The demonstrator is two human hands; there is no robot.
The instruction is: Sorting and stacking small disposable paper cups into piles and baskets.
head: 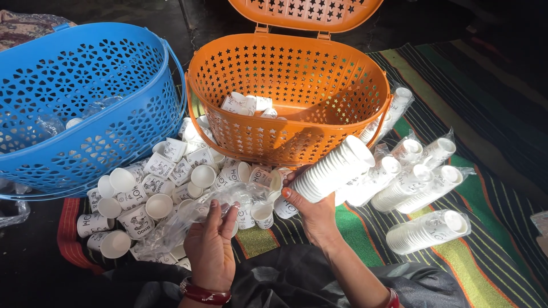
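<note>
Cups in one white stack [338, 169] fill my right hand [314, 214]; my left hand [210, 245] grips one clear wrapper [194, 217]. Two baskets, blue [85, 102] and orange [288, 91], stand at the striped mat's [365, 228] far edge.

Striped mat [491, 188] under baskets [288, 97], loose cups [160, 171], wrapped stacks [428, 228]

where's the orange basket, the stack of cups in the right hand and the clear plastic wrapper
orange basket [251, 137]: head view, front wall.
stack of cups [334, 170]: head view, middle of the stack's side.
clear plastic wrapper [171, 228]: head view, crumpled part left of the left hand.
</note>
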